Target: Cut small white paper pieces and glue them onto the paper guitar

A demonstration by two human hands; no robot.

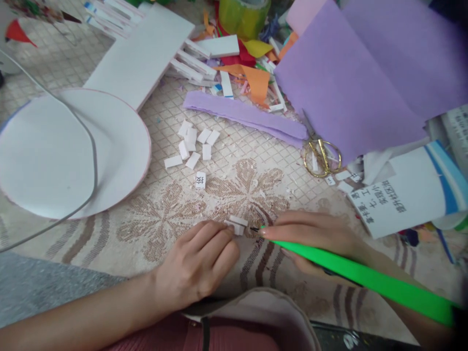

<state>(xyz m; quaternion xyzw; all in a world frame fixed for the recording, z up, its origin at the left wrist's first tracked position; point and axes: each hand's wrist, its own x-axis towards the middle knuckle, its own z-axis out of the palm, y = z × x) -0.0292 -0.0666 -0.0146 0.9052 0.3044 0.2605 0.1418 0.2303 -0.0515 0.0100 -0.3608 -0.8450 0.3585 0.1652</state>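
My left hand (204, 258) is closed, its fingertips pinching small white foam pieces (238, 222) against the tablecloth. In my right hand (321, 239) is a long bright green tool (351, 268) with a thin dark tip. That tip points left, just short of the white pieces; what kind of tool it is I cannot make out. Beyond my left hand lies a small white block with a printed character (200, 180). Several plain white blocks (190, 139) are scattered behind it.
A white disc (120, 141) with a grey cable across it lies left. Gold-handled scissors (321, 156) touch purple sheets (358, 73) at right, near a folded purple strip (244, 117). Behind are coloured scraps (256, 80), yellow tape (243, 17) and a white board (141, 53). A printed card (409, 190) sits right.
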